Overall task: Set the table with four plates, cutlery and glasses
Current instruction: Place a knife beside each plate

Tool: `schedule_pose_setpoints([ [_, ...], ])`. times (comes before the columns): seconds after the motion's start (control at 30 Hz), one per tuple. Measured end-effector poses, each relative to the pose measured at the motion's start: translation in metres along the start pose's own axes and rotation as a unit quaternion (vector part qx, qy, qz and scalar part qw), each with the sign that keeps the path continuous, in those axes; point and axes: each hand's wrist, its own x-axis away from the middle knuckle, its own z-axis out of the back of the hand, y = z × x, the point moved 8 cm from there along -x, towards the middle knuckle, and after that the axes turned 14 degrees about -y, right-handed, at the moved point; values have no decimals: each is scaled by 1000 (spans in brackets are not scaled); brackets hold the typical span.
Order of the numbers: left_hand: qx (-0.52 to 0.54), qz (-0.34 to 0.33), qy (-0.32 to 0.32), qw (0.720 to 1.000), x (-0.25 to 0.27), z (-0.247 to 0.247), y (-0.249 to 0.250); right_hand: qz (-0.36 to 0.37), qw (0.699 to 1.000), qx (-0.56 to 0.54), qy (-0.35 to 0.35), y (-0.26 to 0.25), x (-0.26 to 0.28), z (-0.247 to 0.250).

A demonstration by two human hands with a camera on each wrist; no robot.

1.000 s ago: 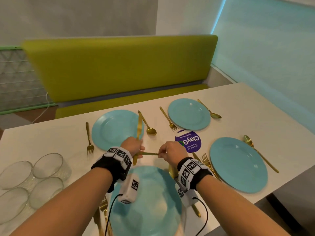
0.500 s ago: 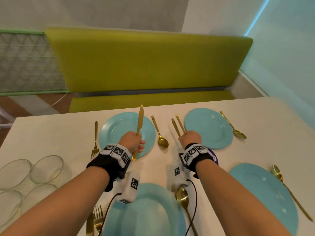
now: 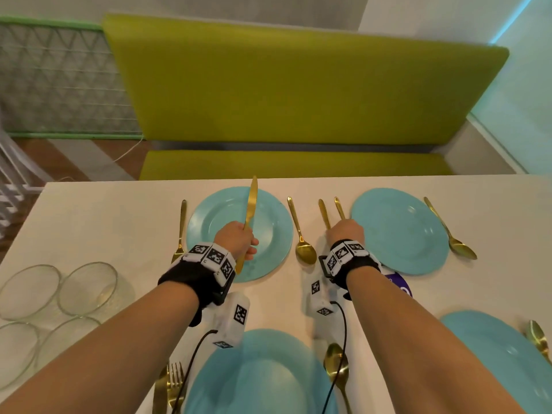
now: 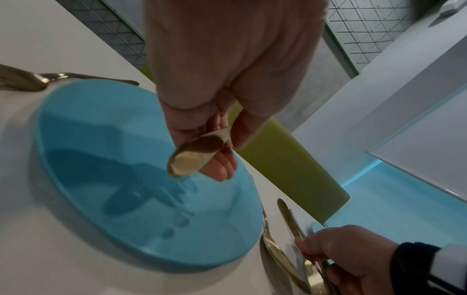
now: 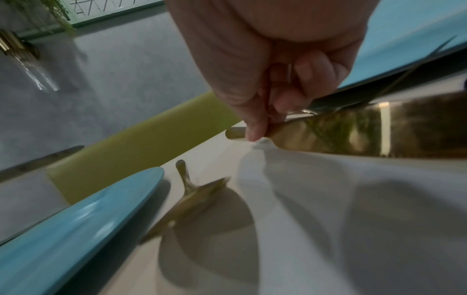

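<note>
Knife in left hand: the left hand [image 3: 237, 239] gripped a gold knife [image 3: 250, 204] by the handle, blade pointing away, raised over the far-left plate [image 3: 209, 216].
Knife in right hand: the right hand [image 3: 346, 231] pinched a second knife [image 3: 324, 209] low at the table, just beside a fork handle [image 3: 339, 207] left of the far-right plate [image 3: 400, 231]; whether it already lay flat was probably so, but the blurred wrist view did not settle it.
Far settings: each plate had a fork on its left ( [image 3: 180, 231] for the far-left one) and a spoon on its right, [image 3: 301, 234] and [image 3: 451, 231].
Near settings: the near plate [image 3: 257, 372] had a knife and fork [image 3: 168, 386] on its left and a spoon [image 3: 336, 369] on its right; the right-hand plate [image 3: 490, 354] showed a spoon [image 3: 537, 339].
Glasses: four glasses [image 3: 86, 288] stood clustered at the table's [image 3: 89, 222] left edge, well apart from every plate.
Progress: plates, forks and spoons looked placed; left to do were the two far knives and all four glasses.
</note>
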Motion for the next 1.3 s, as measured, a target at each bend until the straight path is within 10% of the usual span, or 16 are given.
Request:
schedule_pose_setpoints([
  [1.1,-16,-7,8,1000,1,-12,0,-12,998,-40,44,8,-20,15],
  [1.3,-15,3,19,1000,15,-10,-5,87,995,-13,37,-31,13,18],
])
